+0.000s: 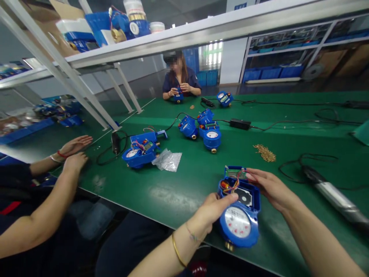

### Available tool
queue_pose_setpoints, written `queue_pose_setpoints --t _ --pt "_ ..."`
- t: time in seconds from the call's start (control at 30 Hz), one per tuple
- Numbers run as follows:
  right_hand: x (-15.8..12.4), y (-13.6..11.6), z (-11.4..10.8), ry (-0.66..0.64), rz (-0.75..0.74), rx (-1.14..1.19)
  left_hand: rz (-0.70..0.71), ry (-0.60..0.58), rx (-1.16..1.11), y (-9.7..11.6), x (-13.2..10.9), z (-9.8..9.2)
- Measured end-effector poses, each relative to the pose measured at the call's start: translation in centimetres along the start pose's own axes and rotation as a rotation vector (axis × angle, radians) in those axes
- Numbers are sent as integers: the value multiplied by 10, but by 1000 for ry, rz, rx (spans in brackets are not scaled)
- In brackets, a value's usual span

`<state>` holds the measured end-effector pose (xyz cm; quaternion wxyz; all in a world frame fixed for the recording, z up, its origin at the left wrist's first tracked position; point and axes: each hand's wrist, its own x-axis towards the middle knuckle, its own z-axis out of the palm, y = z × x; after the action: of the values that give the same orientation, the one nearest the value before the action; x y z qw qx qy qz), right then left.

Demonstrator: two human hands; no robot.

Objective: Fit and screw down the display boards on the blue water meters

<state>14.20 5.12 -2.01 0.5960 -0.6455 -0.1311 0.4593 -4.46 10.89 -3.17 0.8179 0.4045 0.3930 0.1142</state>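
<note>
A blue meter [238,225] with a round white dial lies at the table's near edge, its upper box open and showing wires, an orange part and a black plate. My left hand [215,209] grips its left side, the thumb over the black plate. At the upper right of the box, my right hand [269,186] holds the raised cover with a circuit board [235,173], fingertips by the red wires. Parts of my right fingers are hidden behind the cover.
An electric screwdriver [334,196] lies right, near a pile of small screws [265,152]. Several blue meters [211,136] stand mid-table; another [138,154] is beside a plastic bag [168,159]. A co-worker's hands [75,154] rest left; another person [180,80] sits opposite beyond the overhead shelf [184,36].
</note>
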Motion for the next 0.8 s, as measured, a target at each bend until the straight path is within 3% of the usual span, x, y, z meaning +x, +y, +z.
queue_pose_setpoints --t 0.13,0.2,0.27,0.33,0.43,0.63,0.8 --pt "1 -1 10 1 -47 76 41 -19 228 0 -1 -10" --pt "-4 -2 13 29 -110 97 117 106 467 2 -3 -17" --pt "-11 -2 17 57 -196 88 292 286 640 7 -3 -23" --pt "-19 -2 20 85 -292 53 498 399 646 16 -2 -26" --pt "-31 0 26 141 -436 -10 645 404 487 34 2 -21" --pt "-39 8 27 211 -694 -134 457 137 207 60 12 9" --pt "-38 12 24 159 -730 -145 365 107 26 59 10 23"
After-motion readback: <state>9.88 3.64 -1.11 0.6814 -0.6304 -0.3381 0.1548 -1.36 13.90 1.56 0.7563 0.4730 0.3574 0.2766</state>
